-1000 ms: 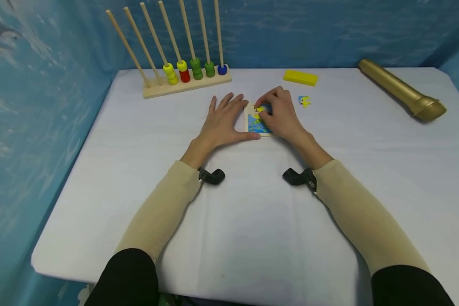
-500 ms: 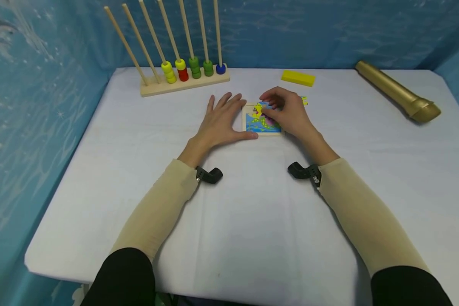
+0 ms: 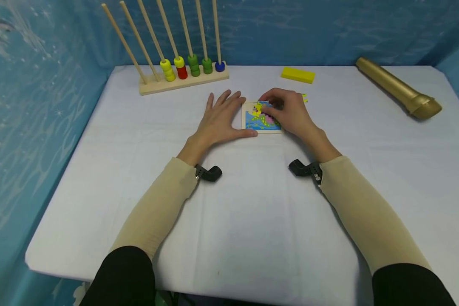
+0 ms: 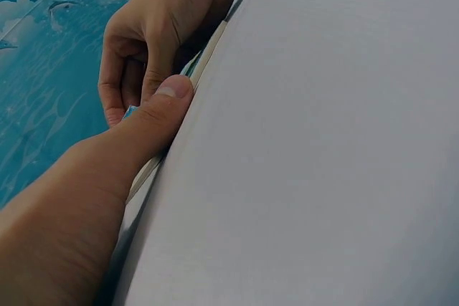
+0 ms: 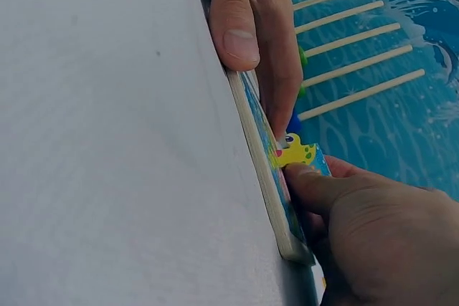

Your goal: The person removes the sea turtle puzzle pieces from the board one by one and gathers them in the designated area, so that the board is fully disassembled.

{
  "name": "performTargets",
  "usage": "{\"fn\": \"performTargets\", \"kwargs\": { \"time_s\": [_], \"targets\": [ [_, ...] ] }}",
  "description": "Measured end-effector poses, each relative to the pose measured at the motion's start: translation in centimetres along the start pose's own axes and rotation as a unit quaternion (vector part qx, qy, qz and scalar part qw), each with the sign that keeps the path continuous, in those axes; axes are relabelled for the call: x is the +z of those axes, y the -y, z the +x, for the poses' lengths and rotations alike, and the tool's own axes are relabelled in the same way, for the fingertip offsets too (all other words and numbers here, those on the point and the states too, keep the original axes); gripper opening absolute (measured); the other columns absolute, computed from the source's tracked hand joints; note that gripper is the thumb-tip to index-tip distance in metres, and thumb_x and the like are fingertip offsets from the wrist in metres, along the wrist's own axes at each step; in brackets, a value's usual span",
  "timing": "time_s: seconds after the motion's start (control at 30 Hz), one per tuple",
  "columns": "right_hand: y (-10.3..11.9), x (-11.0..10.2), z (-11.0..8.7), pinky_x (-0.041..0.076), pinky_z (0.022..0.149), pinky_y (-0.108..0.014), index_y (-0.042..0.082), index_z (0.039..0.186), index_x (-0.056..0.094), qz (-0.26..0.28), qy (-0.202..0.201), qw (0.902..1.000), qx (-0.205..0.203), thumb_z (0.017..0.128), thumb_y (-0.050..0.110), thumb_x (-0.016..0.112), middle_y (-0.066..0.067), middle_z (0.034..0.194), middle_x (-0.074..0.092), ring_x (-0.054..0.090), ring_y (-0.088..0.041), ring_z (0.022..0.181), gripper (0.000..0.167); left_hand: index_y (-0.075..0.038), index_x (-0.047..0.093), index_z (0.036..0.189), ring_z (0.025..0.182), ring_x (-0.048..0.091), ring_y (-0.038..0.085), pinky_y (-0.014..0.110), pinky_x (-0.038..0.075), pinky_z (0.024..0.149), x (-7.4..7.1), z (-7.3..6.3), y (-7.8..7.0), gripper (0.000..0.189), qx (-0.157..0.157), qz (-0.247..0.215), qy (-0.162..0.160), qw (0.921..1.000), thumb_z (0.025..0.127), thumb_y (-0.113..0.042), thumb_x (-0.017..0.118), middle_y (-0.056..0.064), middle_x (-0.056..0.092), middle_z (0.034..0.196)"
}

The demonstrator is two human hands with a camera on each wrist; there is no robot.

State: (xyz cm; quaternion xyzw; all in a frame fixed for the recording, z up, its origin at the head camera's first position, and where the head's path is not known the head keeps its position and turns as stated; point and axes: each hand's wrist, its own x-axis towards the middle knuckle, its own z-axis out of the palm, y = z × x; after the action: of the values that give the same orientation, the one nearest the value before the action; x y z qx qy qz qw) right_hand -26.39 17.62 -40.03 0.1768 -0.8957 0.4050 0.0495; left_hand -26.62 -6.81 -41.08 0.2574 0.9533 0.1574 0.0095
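A puzzle piece (image 5: 297, 151) with a yellow spotted animal's head is tilted up at the far part of a wooden picture board (image 3: 268, 131); whether its lower edge touches the board I cannot tell. The right hand (image 3: 290, 111) pinches it between thumb and fingers, the other fingers curled. The left hand (image 3: 221, 118) grasps no piece: its fingers are spread and mostly straight, the thumb along the board's near edge, the fingertips at the left side. Just beyond the right hand lies a loose piece (image 3: 305, 97), mostly hidden. Farther back is a yellow block (image 3: 297, 75). At far left stands a peg rack (image 3: 157, 87) with 7 pegs; the 5 on the right carry yellow, red, green and blue beads. A gold microphone (image 3: 399, 90) lies at far right on the white table (image 3: 248, 221). A blue sea-patterned backdrop (image 3: 310, 34) hangs behind.
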Motion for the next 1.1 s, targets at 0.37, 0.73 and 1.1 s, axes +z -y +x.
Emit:
{"fn": "performTargets", "kwargs": {
  "time_s": [0.37, 0.73, 1.1],
  "targets": [
    [0.41, 0.08, 0.14, 0.056, 0.105, -0.047, 0.006, 0.121, 0.073, -0.015, -0.007, 0.9998, -0.008, 0.1, 0.013, 0.073, -0.016, 0.117, 0.077, 0.073, -0.031, 0.107, 0.022, -0.027, 0.033, 0.166, 0.165, 0.005, 0.017, 0.054, -0.013, 0.131, -0.1, 0.07, 0.18, 0.111, -0.003, 0.001, -0.001, 1.0, 0.079, -0.089, 0.062, -0.006, 0.021, 0.176],
    [0.55, 0.23, 0.15, 0.055, 0.105, -0.047, 0.006, 0.124, 0.072, -0.039, -0.003, 0.9989, -0.025, 0.101, 0.013, 0.073, -0.016, 0.118, 0.078, 0.074, -0.032, 0.107, 0.024, -0.026, 0.034, 0.166, 0.165, 0.006, 0.018, 0.055, -0.012, 0.131, -0.19, -0.01, 0.28, 0.111, -0.002, -0.004, -0.004, 1.0, 0.079, -0.089, 0.063, -0.005, 0.022, 0.176],
    [-0.21, 0.37, 0.03, 0.057, 0.095, -0.032, 0.006, 0.121, 0.076, -0.01, -0.027, 0.9995, -0.012, 0.099, 0.02, 0.077, -0.013, 0.114, 0.077, 0.072, -0.024, 0.097, 0.026, -0.028, 0.033, 0.166, 0.165, 0.005, 0.017, 0.052, -0.014, 0.131, -0.07, -0.01, 0.17, 0.11, -0.004, -0.004, -0.001, 1.0, 0.079, -0.088, 0.063, -0.007, 0.021, 0.176]
  ]
}}
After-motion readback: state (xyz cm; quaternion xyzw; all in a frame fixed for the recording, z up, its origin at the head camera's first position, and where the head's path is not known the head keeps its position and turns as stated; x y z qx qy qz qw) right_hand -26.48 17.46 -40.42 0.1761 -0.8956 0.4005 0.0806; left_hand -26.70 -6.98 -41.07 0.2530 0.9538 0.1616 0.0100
